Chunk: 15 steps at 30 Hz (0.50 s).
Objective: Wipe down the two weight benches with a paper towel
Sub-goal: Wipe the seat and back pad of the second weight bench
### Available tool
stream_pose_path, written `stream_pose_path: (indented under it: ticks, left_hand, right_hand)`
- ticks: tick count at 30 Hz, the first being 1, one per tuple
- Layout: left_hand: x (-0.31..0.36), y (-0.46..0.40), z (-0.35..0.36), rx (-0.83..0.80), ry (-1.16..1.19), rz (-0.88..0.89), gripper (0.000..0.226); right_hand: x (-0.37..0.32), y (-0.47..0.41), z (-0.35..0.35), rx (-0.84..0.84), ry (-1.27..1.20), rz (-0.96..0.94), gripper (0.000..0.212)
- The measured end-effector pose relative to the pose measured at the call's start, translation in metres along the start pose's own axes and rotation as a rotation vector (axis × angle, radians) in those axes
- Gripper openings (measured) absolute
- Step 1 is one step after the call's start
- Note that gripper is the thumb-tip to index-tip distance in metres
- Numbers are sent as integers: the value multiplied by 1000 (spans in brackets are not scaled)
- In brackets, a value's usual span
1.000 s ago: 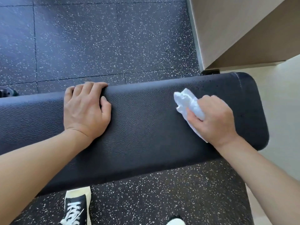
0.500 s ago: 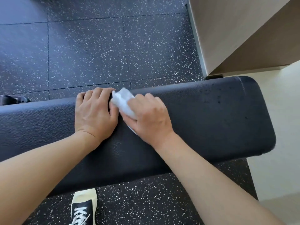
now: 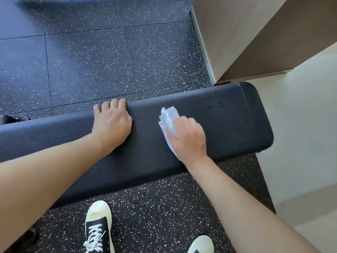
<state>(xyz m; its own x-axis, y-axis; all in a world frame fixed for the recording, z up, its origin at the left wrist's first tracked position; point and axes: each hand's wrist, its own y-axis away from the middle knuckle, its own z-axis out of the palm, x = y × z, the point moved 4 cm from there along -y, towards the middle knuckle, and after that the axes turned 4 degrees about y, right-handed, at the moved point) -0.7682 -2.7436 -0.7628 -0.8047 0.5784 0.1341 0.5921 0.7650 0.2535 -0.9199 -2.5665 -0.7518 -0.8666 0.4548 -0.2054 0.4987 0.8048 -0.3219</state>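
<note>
A black padded weight bench (image 3: 228, 114) runs across the view from the left edge to a rounded end at the right. My left hand (image 3: 112, 123) rests on the pad, its fingers hooked over the far edge. My right hand (image 3: 187, 137) grips a crumpled white paper towel (image 3: 168, 118) and presses it onto the pad, right of the left hand. Part of the towel sticks out past the fingers toward the far edge. Only one bench is in view.
Black speckled rubber floor tiles (image 3: 109, 61) lie beyond and before the bench. A beige wall corner (image 3: 237, 37) stands at the upper right, close to the bench end. Pale flooring (image 3: 300, 143) lies to the right. My two shoes (image 3: 98, 227) stand below the bench.
My right hand slid the towel left until it met my left hand, then back to the right toward the bench end. The left hand stayed on the far edge.
</note>
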Motion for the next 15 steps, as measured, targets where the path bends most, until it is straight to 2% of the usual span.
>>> stream_pose_path:
  ticks: [3,6,8,10,12,15]
  left_hand:
    - [8,-7,-5,-45,76,-26,46]
    - [31,-14,-10,-28,202,-8,48]
    - [56,-19,-7,-23,220,52,46]
    - [85,-27,-1,-6,220,74,44]
    - [111,-34,6,16,216,50,42]
    - [137,-43,15,59,224,-68,45]
  right_hand:
    - [-45,16,8,40,-61,-49,39]
    - [-31,19,2,80,-110,-150,38]
    - [3,18,-9,81,-96,-184,42]
    - [59,17,-21,77,-9,-132,42]
    - [126,17,-35,64,115,-39,36]
    - [201,20,-54,49,151,161,35]
